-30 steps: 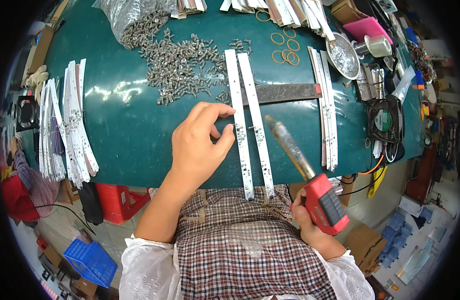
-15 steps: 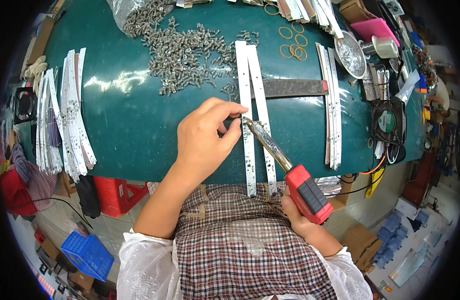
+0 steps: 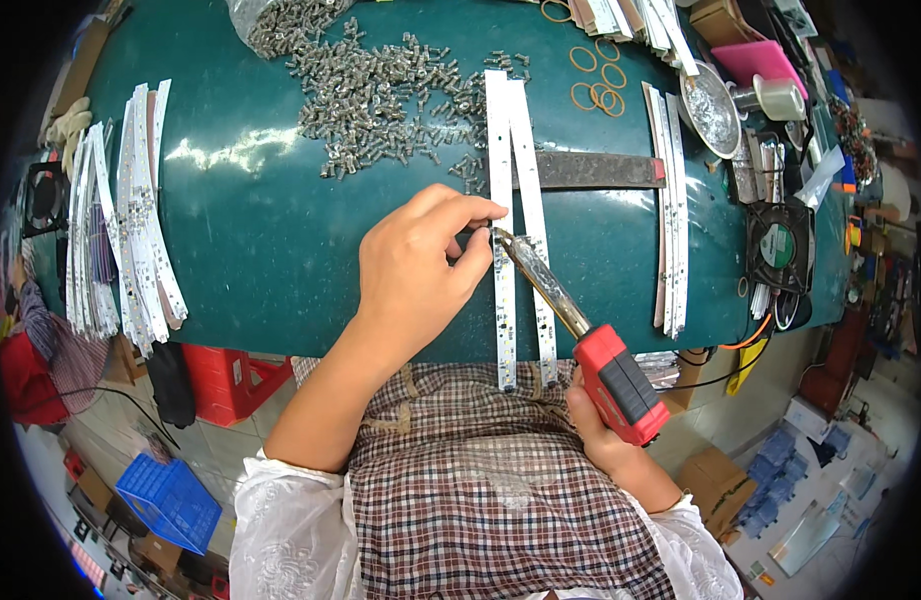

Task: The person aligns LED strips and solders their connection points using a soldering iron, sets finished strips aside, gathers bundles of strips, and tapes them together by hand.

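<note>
Though it hovered apart, iron [image 3: 605, 352] now reaches strip [image 3: 505, 310].

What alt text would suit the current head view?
A person's right hand holds a red-and-black soldering iron, its tip at a white circuit strip beside the left hand. A second strip lies alongside on the green table, with small metal parts heaped beyond.

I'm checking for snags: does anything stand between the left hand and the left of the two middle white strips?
Nothing visible does: the left hand has its fingertips at the left white strip. The soldering iron in the right hand points in from the other side, crossing over the right white strip, its tip beside those fingertips.
</note>
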`<state>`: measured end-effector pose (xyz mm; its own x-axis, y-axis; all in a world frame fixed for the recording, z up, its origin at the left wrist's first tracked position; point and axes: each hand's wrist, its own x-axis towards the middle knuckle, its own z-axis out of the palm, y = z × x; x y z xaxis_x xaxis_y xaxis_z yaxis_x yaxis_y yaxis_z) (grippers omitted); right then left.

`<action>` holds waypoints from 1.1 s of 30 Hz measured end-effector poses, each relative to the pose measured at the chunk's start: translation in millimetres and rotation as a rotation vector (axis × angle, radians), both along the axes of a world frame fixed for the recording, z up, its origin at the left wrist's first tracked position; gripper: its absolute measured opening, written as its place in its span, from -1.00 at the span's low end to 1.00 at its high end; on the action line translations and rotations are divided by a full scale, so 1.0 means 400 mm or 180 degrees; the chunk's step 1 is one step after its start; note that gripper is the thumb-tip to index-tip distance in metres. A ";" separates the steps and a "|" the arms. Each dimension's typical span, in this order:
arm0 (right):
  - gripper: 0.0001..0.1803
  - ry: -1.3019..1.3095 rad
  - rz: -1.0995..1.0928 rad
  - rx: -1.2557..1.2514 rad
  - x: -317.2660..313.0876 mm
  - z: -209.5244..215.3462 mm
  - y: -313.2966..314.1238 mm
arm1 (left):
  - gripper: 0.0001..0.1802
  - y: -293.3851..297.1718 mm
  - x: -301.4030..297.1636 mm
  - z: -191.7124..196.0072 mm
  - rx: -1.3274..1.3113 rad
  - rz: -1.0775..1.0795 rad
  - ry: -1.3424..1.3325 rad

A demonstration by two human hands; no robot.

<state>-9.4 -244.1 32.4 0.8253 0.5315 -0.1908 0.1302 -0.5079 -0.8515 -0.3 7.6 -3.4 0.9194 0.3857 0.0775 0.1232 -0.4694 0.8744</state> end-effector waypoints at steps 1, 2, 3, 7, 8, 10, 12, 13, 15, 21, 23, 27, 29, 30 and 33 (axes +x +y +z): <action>-0.76 0.0001 0.0003 -0.0004 0.001 0.001 0.001 | -0.74 0.000 0.000 -0.001 0.0014 -0.0003 0.0008; -0.76 -0.0049 0.0061 -0.0013 0.005 0.003 0.003 | -0.74 0.000 0.000 -0.001 0.0014 0.0001 0.0012; -0.76 -0.0099 0.0118 -0.0022 0.006 0.004 0.004 | -0.74 0.000 0.001 -0.002 0.0029 0.0008 0.0006; -0.77 -0.0135 0.0082 0.0029 0.001 0.001 0.006 | -0.75 -0.002 0.000 -0.001 0.0042 0.0028 0.0025; -0.78 -0.0140 0.0018 0.0023 -0.002 0.001 0.007 | -0.75 -0.002 0.000 -0.001 0.0042 0.0030 0.0026; -0.78 -0.0142 -0.0045 0.0018 -0.002 0.002 0.008 | -0.75 -0.002 -0.001 -0.003 0.0032 0.0044 0.0056; -0.77 -0.0231 0.0064 0.0005 0.003 0.005 0.006 | -0.75 -0.002 0.002 0.001 0.0027 0.0032 0.0064; -0.77 -0.0232 0.0059 0.0003 0.003 0.004 0.000 | -0.75 -0.003 0.003 0.002 0.0023 0.0021 0.0072; -0.76 -0.0576 0.0318 -0.0211 0.000 0.006 -0.022 | -0.75 -0.002 0.003 0.002 -0.0001 0.0026 0.0072; -0.89 -0.0118 -0.1509 0.0829 0.029 0.063 -0.021 | -0.75 -0.007 0.004 0.007 -0.0061 0.0054 0.0059; -0.87 -0.0898 -0.1455 0.0693 0.109 0.073 -0.024 | -0.75 -0.005 0.001 0.006 -0.0050 0.0086 0.0050; -0.57 -0.2235 -0.1414 -0.0351 0.267 0.003 -0.073 | -0.75 -0.007 0.001 0.003 -0.0008 0.0078 0.0052; -0.38 -0.2862 -0.1000 -0.1371 0.311 -0.006 -0.059 | -0.73 -0.006 -0.002 0.008 -0.0038 -0.0006 0.0168; -0.39 -0.2856 -0.1003 -0.1478 0.321 -0.015 -0.049 | -0.73 -0.006 -0.004 0.012 -0.0027 0.0000 0.0165; -0.41 -0.2760 -0.1014 -0.1594 0.334 -0.040 -0.018 | -0.70 -0.012 -0.009 0.024 -0.0275 -0.0068 0.0272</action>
